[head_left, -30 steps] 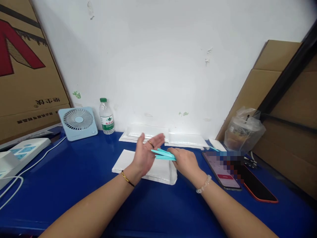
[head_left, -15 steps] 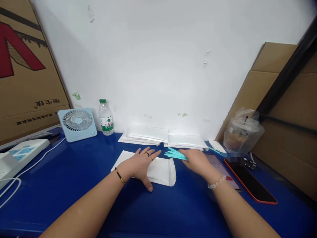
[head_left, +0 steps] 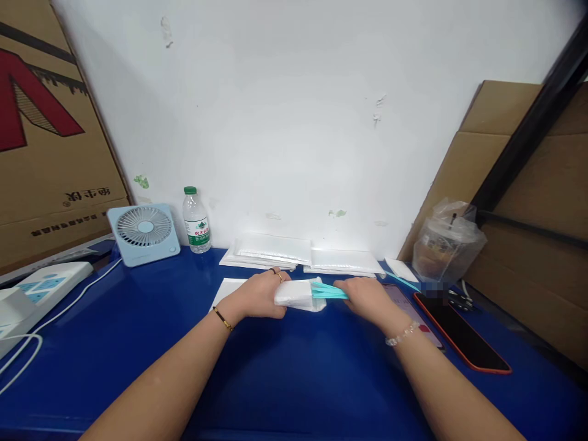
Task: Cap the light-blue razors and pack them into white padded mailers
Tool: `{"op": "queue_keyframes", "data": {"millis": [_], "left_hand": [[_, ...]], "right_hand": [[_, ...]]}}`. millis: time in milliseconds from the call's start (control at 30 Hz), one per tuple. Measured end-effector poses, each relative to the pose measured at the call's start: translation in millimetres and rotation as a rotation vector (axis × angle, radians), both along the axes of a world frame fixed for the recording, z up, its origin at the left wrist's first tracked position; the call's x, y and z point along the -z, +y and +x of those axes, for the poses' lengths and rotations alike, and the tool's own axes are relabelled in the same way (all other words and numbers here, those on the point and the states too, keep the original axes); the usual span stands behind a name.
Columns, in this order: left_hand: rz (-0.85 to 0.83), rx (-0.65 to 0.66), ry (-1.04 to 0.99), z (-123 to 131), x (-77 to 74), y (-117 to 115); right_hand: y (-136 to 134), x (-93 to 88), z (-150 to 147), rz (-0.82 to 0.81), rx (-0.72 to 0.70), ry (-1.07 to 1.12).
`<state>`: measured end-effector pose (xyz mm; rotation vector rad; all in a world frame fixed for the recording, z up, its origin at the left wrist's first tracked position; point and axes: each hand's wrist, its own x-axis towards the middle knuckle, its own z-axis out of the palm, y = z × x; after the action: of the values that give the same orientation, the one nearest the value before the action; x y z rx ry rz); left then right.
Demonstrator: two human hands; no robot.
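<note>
My left hand [head_left: 264,294] is closed round a white padded envelope [head_left: 294,294], whose open mouth faces right. A bundle of thin turquoise strips [head_left: 331,291] sticks out to the left from my right hand [head_left: 365,298], which is closed on their right ends. The left tips of the strips are at the envelope's mouth and seem to lie just inside it. Part of the envelope is hidden under my left hand, and its white left end [head_left: 225,289] shows beyond the knuckles.
Flat white envelopes lie in two piles, left [head_left: 273,250] and right [head_left: 344,261], against the wall. A blue fan [head_left: 146,229], a water bottle [head_left: 197,223] and a power strip [head_left: 48,288] stand left. Phones [head_left: 462,331] and a bagged drink cup [head_left: 443,245] are right.
My left hand has gone from spread flat over the envelope to gripping it, bulging its mouth open. The turquoise strips now reach that mouth.
</note>
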<state>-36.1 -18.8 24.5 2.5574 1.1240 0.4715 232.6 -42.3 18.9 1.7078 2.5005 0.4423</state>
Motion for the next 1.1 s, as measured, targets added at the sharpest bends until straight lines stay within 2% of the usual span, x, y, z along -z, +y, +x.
{"op": "queue_keyframes", "data": {"millis": [133, 300, 533, 667, 800, 900, 1000, 1033, 1100], "left_hand": [[-0.009, 0.007, -0.129, 3.6, -0.8, -1.6], [-0.065, 0.001, -0.33, 7.7, -2.0, -3.4], [-0.092, -0.016, -0.639, 7.7, -18.0, -8.0], [-0.142, -0.023, -0.797, 1.7, -23.3, -5.3], [-0.162, -0.036, -0.836, -3.7, -21.6, -0.1], [-0.144, -0.049, -0.817, -4.9, -19.9, 2.1], [-0.074, -0.067, -0.778, -1.9, -18.2, 0.6], [-0.04, -0.076, -0.759, -0.1, -17.3, -0.5], [0.019, -0.086, -0.717, 4.0, -14.5, -2.6]], "right_hand": [[-3.5, -22.9, -10.5, 0.072, -0.063, -0.102], [-6.1, -72.5, -35.1, 0.183, -0.222, -0.262], [-13.0, -153.7, -102.8, 0.267, -0.491, -0.501], [-19.3, -184.6, -136.6, 0.246, -0.555, -0.562], [-18.1, -196.1, -147.8, 0.175, -0.56, -0.335], [-11.5, -195.1, -137.1, 0.153, -0.488, 0.012], [-5.2, -180.8, -114.1, 0.167, -0.328, 0.427], [-3.6, -172.2, -105.4, 0.12, -0.259, 0.529], [-1.3, -150.2, -89.0, -0.075, -0.142, 0.685]]}}
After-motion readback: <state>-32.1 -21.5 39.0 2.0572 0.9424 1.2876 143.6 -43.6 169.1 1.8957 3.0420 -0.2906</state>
